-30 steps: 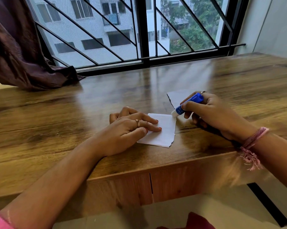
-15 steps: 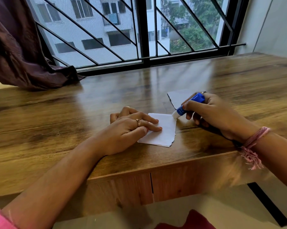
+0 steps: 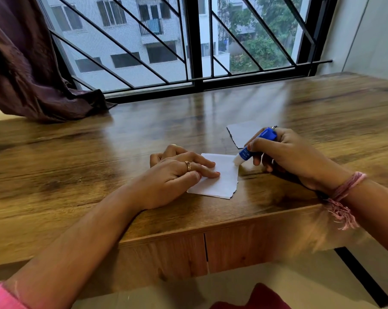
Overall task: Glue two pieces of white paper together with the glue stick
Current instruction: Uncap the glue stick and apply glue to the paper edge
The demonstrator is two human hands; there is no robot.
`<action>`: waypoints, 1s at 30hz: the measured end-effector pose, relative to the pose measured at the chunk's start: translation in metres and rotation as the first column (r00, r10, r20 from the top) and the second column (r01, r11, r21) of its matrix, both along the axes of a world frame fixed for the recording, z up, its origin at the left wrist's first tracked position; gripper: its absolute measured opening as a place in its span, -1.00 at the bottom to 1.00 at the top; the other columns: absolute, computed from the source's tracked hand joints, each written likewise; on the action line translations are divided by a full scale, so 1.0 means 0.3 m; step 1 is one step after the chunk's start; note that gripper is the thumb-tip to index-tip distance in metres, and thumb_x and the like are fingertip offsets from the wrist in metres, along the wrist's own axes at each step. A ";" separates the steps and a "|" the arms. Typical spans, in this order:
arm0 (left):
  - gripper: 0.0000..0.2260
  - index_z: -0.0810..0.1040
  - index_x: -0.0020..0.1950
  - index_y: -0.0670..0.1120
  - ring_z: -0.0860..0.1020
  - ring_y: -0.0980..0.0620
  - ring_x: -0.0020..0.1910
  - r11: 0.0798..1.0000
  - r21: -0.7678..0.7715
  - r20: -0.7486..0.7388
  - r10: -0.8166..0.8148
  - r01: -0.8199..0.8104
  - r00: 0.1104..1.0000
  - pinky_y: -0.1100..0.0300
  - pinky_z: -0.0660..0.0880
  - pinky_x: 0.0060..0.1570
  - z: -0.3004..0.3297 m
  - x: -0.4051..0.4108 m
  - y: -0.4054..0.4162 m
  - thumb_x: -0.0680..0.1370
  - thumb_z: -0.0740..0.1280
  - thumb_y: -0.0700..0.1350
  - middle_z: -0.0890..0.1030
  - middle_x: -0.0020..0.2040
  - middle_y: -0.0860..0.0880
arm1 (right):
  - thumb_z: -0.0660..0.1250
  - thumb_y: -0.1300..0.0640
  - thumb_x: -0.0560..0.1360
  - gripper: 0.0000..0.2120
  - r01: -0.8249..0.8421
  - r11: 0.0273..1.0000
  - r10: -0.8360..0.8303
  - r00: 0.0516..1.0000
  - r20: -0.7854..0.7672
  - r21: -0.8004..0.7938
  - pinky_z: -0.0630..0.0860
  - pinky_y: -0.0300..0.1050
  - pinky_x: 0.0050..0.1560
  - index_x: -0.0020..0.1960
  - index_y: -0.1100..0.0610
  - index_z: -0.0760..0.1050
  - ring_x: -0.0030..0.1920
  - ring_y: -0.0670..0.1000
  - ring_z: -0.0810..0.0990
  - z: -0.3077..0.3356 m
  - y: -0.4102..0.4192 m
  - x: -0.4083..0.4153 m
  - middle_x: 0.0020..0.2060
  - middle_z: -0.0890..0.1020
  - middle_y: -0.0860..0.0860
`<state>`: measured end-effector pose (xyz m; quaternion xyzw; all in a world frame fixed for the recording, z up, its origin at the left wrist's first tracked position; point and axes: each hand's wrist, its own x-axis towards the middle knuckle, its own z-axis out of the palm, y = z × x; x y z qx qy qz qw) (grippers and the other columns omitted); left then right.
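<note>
A small white paper piece (image 3: 222, 179) with a torn right edge lies on the wooden table (image 3: 99, 152) near its front edge. My left hand (image 3: 175, 175) rests flat on the paper's left part and presses it down. My right hand (image 3: 286, 155) grips a blue glue stick (image 3: 255, 144), tilted down to the left, with its white tip touching the paper's upper right corner. A second white paper piece (image 3: 242, 133) lies flat just behind, partly hidden by the glue stick and my right hand.
A dark purple curtain (image 3: 32, 70) drapes onto the table's back left. A barred window (image 3: 188, 52) runs along the table's far edge. A wall (image 3: 371, 34) stands at the right. The table's front edge is close below the paper.
The glue stick's tip has slid a little down along the paper's right edge with my right hand. My left hand stays pressed on the paper.
</note>
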<state>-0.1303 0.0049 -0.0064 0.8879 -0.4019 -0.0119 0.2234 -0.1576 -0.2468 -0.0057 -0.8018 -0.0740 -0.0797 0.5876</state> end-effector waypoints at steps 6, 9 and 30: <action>-0.65 0.52 0.13 0.38 0.06 0.55 0.24 1.000 0.005 0.007 -0.013 0.013 1.000 0.50 -0.14 0.14 0.000 0.002 0.002 0.53 0.03 0.06 0.39 0.24 0.46 | 0.32 0.06 0.38 -0.72 -0.061 0.997 0.061 0.998 0.010 -0.041 0.39 -0.20 -0.43 -0.13 0.30 0.53 -0.49 0.00 0.44 0.002 0.008 -0.011 -0.47 0.59 0.04; -0.65 0.53 0.15 0.35 0.07 0.55 0.24 1.000 -0.001 0.010 -0.022 0.022 1.000 0.55 -0.14 0.10 -0.001 0.003 0.004 0.53 0.04 0.06 0.40 0.24 0.45 | 0.33 0.06 0.39 -0.73 -0.040 0.998 0.041 0.999 0.025 -0.043 0.39 -0.15 -0.40 -0.14 0.29 0.53 -0.48 0.00 0.44 0.001 0.005 -0.010 -0.47 0.59 0.04; -0.67 0.53 0.12 0.38 0.10 0.54 0.25 1.000 -0.018 0.002 -0.025 0.025 1.000 0.59 -0.13 0.08 -0.002 0.007 0.005 0.53 0.05 0.08 0.39 0.24 0.48 | 0.32 0.18 0.49 -0.85 -0.150 0.980 0.160 0.985 0.072 -0.128 0.31 -0.24 -0.53 -0.14 0.27 0.55 -0.54 -0.02 0.39 0.002 0.007 -0.035 -0.53 0.54 0.00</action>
